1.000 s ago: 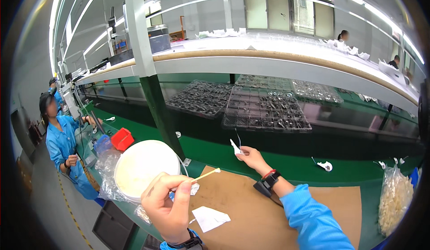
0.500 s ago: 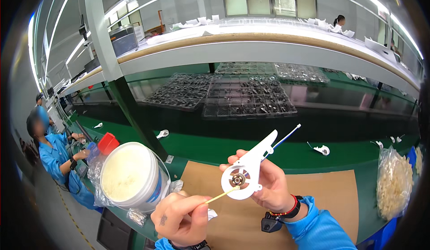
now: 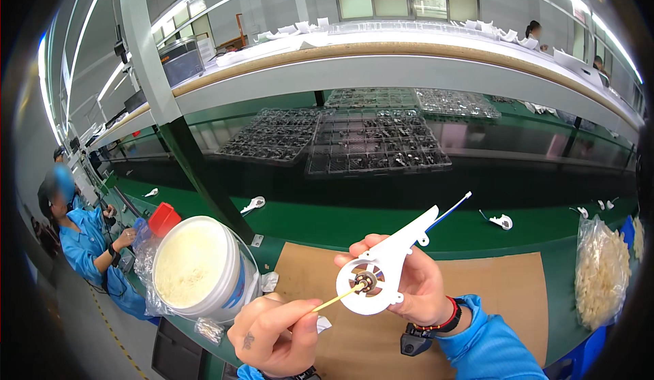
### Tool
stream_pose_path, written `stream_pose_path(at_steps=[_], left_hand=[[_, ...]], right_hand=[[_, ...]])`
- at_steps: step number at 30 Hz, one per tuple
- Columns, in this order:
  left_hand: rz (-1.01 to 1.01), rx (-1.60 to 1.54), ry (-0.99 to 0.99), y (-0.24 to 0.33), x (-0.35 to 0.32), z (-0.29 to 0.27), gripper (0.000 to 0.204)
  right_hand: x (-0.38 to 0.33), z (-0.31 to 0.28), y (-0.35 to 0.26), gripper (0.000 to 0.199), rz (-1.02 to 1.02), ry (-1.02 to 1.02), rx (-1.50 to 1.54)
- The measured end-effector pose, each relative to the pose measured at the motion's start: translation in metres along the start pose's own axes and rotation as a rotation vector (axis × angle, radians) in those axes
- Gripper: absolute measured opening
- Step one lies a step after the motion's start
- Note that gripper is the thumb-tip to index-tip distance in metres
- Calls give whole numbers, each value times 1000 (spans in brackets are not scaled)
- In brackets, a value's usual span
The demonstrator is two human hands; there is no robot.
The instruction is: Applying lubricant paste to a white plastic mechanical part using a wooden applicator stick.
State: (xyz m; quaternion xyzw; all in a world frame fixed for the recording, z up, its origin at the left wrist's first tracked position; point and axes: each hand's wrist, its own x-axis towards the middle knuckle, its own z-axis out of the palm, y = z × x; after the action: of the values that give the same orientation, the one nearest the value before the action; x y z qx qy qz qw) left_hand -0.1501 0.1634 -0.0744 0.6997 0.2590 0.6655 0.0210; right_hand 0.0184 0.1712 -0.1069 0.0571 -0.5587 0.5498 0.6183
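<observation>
My right hand (image 3: 424, 288) grips a white plastic housing (image 3: 394, 252) with a round, spoked end and a long tapered arm. A thin blue wire with a white plug (image 3: 449, 209) sticks out along that arm. At the middle of the round end is a dark metal hub (image 3: 367, 281). Pinched in my left hand (image 3: 276, 338) is a thin yellow stick (image 3: 335, 300), its pale tip at the hub. My left fingers stay just off the housing. Both hands are above a brown cardboard sheet (image 3: 504, 298).
A white bucket of pale yellow paste (image 3: 189, 261) stands left, by a red bin (image 3: 163, 219). Similar white parts (image 3: 502, 222) lie along the green belt (image 3: 327, 216). Clear trays (image 3: 375, 141) sit behind. A bag of pale pieces (image 3: 601, 271) is right. A co-worker (image 3: 85, 233) is far left.
The housing has shifted slightly right and tilted a little. The stick's tip has come closer to the hub's centre. White parts on the green belt appear a little further right.
</observation>
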Motion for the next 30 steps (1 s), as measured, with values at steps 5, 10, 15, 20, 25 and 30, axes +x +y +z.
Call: stream_pose_path(at_steps=[5,10,15,20,25,30], left_hand=[[-3,7,-18,0,-1,-2,19],[11,5,-30,0,0,0,19],[4,-16,-33,0,0,1,19],[19,4,-10,0,0,0,17],[18,24,15,2,0,-2,17],[10,21,42,3,0,-3,17]], right_hand=[[-1,11,-4,73,57,160,-10],[-2,10,-4,72,53,159,-7],[0,8,-5,71,29,115,-7],[0,3,-7,72,58,-14,3],[3,6,-9,76,92,14,8],[6,9,-11,79,130,84,22]])
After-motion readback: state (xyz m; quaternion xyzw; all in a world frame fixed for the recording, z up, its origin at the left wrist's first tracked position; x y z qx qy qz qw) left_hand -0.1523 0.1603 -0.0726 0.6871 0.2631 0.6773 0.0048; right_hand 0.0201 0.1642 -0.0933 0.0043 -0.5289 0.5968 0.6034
